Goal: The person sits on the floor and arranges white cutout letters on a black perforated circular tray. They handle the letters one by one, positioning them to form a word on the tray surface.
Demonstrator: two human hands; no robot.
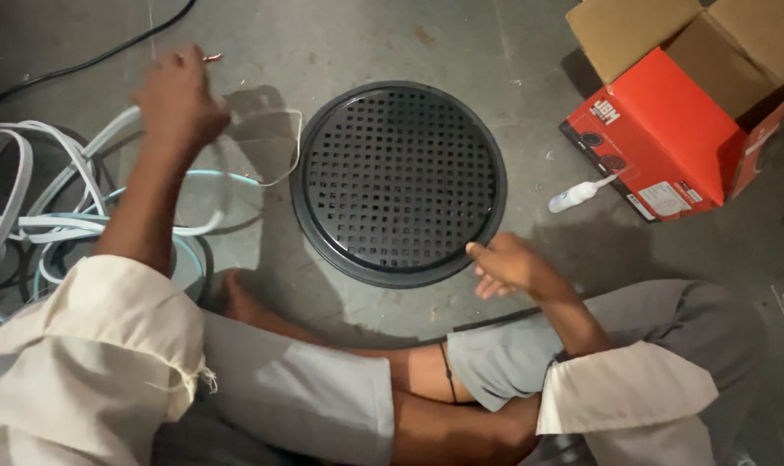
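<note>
— What is seen underfoot?
— A bare grey concrete floor is shown, scuffed and stained in places, with small specks scattered over it.
— And the light?
— Soft shadows are cast across it; the far corners are left dim. No walls are shown.

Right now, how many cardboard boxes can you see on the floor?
1. A red cardboard box with its brown flaps open lies at the top right, just beyond the round black grille and a small white bottle. More could sit outside the frame.
</note>
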